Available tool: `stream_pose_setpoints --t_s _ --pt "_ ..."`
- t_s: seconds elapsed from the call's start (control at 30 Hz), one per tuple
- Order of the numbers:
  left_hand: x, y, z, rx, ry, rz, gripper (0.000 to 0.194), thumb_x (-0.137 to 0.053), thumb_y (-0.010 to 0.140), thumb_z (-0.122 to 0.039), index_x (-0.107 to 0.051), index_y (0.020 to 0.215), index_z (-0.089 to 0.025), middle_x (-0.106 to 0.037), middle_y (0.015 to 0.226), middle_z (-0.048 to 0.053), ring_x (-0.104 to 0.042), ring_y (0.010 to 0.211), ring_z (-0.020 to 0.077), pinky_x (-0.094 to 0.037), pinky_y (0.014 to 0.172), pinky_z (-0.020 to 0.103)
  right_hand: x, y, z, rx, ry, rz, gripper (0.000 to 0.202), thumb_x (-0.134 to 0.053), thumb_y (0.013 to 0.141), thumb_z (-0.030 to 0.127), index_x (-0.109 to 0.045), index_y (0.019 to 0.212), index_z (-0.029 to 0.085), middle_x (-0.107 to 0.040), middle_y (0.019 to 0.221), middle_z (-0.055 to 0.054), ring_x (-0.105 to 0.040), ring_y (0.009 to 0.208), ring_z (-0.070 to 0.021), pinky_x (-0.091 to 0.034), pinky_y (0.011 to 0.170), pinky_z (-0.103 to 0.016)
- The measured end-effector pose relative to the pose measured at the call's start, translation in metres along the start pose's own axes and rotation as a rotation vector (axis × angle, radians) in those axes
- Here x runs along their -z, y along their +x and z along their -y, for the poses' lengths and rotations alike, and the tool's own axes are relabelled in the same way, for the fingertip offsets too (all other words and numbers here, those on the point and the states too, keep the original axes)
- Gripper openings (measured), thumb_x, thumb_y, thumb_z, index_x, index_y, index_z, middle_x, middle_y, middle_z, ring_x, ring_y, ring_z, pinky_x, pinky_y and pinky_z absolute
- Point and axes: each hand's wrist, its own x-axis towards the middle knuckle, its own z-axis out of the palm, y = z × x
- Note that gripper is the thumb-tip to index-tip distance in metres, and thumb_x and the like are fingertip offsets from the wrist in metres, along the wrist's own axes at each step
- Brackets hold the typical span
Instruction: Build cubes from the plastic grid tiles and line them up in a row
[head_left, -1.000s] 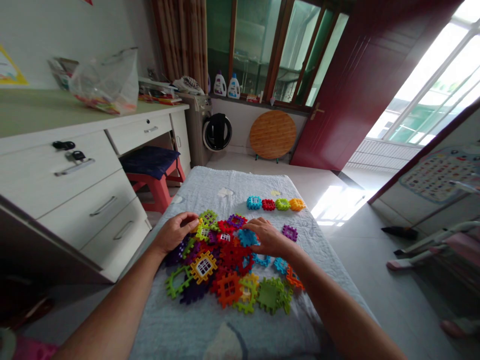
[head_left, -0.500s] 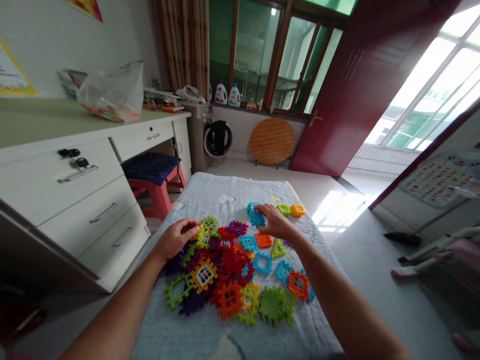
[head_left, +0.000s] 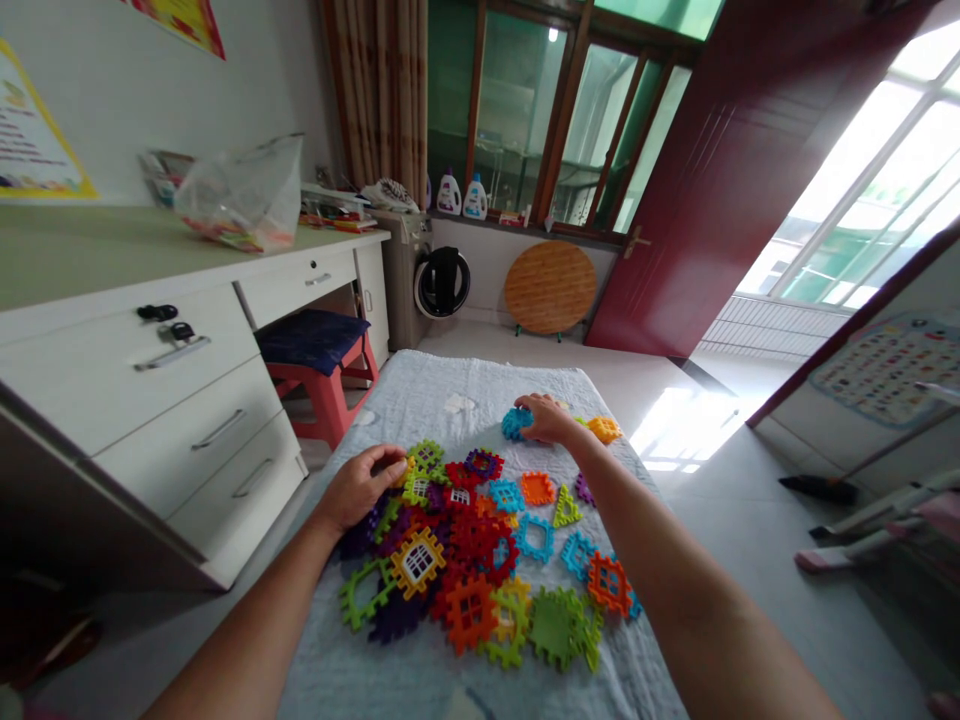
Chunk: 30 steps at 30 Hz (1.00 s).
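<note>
A heap of colourful interlocking plastic building pieces lies on the cloth-covered table. At the heap's left edge my left hand has thumb and fingers closed on a yellow building piece. My right hand grips a small stack of blue building pieces at the far side. Behind that hand, orange-yellow pieces and a bit of green show. Closer to me are a blue frame, red pieces, an orange window piece and a green square.
To the left stands a white desk with a plastic bag on top. A red stool with a dark cushion is beside it. Beyond are a washing machine, a round wooden board and a red door.
My right hand has turned and its fingers have closed further round the blue pieces. My left hand stays at the yellow piece. The whole view has shifted slightly.
</note>
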Motion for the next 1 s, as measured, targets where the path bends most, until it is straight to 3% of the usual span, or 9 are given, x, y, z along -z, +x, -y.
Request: stream_pose_setpoints --t_s 0.67,0.77,0.83,0.93,1.0 --pt "-0.001 0.000 0.005 0.000 -0.031 0.004 0.044 -0.058 0.076 -0.055 -0.065 0.102 -0.019 -0.072 0.102 0.006 -0.066 0.097 0.0256 -0.052 0.085 0.034 -0.010 0.002 0.004 -0.021 0.044 -0.012 0.075 -0.070 0.064 0.025 -0.044 0.134 0.020 -0.057 0.125 -0.011 -0.048 0.113 -0.0315 -0.038 0.088 -0.040" --pt "-0.001 0.001 0.007 -0.002 -0.024 0.003 0.045 -0.058 0.076 -0.056 -0.065 0.102 -0.019 -0.072 0.101 0.006 -0.066 0.096 0.0253 -0.051 0.085 0.034 -0.001 -0.011 0.011 -0.025 0.073 -0.104 0.081 -0.072 0.064 0.027 -0.040 0.137 0.020 -0.050 0.132 -0.013 -0.044 0.117 -0.0319 -0.037 0.091 -0.043" --pt "-0.001 0.002 0.008 0.000 -0.025 0.005 0.047 -0.057 0.076 -0.057 -0.065 0.103 -0.019 -0.072 0.101 0.006 -0.066 0.096 0.0258 -0.051 0.086 0.035 0.007 -0.029 0.018 0.010 0.106 -0.153 0.071 -0.071 0.067 0.026 -0.046 0.133 0.019 -0.052 0.129 -0.013 -0.046 0.114 -0.0299 -0.037 0.091 -0.043" --pt "-0.001 0.002 0.008 0.004 -0.028 0.010 0.048 -0.057 0.075 -0.057 -0.064 0.103 -0.018 -0.072 0.100 0.007 -0.066 0.097 0.0264 -0.050 0.088 0.036 0.013 -0.065 0.035 0.166 0.172 -0.073 0.041 -0.067 0.072 0.023 -0.060 0.113 0.019 -0.062 0.111 -0.009 -0.053 0.102 -0.0240 -0.038 0.091 -0.039" --pt "-0.001 0.002 0.007 -0.001 -0.022 0.014 0.047 -0.057 0.076 -0.056 -0.064 0.102 -0.018 -0.071 0.101 0.007 -0.065 0.097 0.0263 -0.049 0.090 0.037 0.012 -0.088 0.047 0.234 0.193 -0.015 0.033 -0.068 0.072 0.023 -0.063 0.105 0.020 -0.063 0.108 -0.007 -0.053 0.101 -0.0234 -0.038 0.091 -0.038"
